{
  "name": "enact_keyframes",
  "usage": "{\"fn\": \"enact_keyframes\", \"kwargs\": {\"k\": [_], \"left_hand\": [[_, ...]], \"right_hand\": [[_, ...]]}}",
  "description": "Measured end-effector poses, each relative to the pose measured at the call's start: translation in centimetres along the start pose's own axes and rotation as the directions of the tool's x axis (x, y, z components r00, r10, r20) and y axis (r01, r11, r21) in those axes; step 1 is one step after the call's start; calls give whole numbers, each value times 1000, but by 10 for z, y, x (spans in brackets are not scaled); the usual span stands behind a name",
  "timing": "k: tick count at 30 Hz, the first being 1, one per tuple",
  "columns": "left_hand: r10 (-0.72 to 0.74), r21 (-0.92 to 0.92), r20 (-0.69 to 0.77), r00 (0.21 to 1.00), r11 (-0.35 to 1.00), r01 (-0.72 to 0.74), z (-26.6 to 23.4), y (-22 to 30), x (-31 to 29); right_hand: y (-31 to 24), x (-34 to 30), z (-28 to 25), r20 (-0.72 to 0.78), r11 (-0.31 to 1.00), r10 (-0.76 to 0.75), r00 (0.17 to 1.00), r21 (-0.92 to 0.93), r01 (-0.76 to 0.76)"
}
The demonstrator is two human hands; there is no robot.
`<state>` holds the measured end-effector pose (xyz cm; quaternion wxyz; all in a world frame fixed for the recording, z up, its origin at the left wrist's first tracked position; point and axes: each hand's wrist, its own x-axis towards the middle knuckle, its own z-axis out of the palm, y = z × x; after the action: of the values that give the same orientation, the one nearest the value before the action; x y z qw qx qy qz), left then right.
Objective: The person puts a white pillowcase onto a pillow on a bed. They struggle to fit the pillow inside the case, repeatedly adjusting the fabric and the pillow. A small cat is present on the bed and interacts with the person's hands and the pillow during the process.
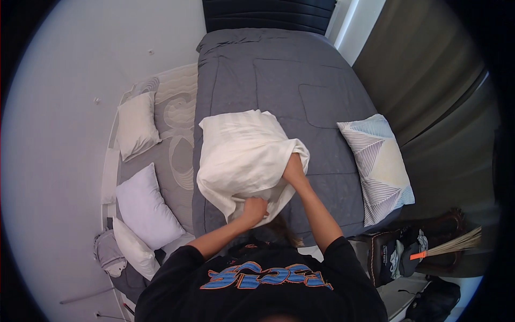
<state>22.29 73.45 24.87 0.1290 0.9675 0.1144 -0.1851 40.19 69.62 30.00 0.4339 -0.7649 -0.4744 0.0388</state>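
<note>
A white pillowcase (241, 145) lies bulging on the grey comforter, its open end toward me; what fills it is hidden. My left hand (256, 209) is closed at the near edge of the opening, gripping the cloth. At the right side of the mouth, my right hand (293, 169) reaches in under the rim. The cloth covers its fingers, so their grip does not show.
The grey comforter (289, 70) covers the bed. A patterned pillow (378, 166) rests at its right edge. On the bare mattress (179, 145) at left are several pale pillows (147, 201). A chair with clothes (394, 257) and a straw broom (450, 247) stand lower right.
</note>
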Motion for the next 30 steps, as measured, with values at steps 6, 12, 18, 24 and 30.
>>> {"fn": "enact_keyframes", "kwargs": {"k": [6,12,18,24,30], "left_hand": [[152,-206,-451,880,941,-268,-56,33,-54],[74,-498,-412,908,817,-292,-74,-16,-44],[81,-453,-374,924,853,-258,-45,-7,-52],[77,-521,-377,923,807,-280,-76,-7,-44],[215,-547,-592,777,601,-583,-124,19,-42]], "right_hand": [[22,-44,17,-61,999,-49,997,-2,49],[-15,-81,-4,390,993,34,920,-114,12],[-13,-124,-27,357,973,80,930,-232,5],[-20,-126,-26,153,978,84,985,-199,-53],[-44,-50,-20,39,1000,-24,999,19,23]]}}
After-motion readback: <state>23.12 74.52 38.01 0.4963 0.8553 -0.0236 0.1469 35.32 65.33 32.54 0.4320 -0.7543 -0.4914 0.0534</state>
